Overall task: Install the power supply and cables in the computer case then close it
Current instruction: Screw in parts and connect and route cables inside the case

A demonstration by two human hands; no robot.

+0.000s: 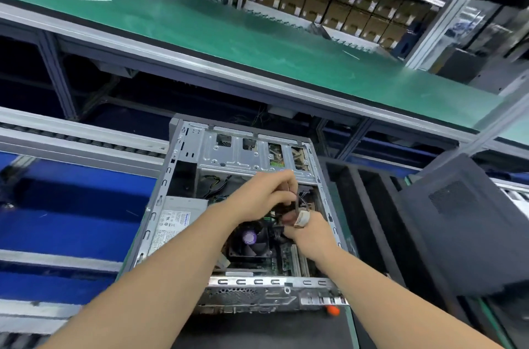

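As both reach into case (183,142), left hand (262,198) pinches cables (301,201), right hand (307,232) likewise

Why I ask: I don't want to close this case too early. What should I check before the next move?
1. Power supply sits in the computer case: ok; its fastening: cannot tell.
2. Cables plugged in: not ok; the left hand and the right hand both pinch them above the board.
3. Fan free of wires: cannot tell, the left arm hides part of it.
4. Side panel within reach: ok, it stands off the case at the right.
5. Case closed: not ok, open.
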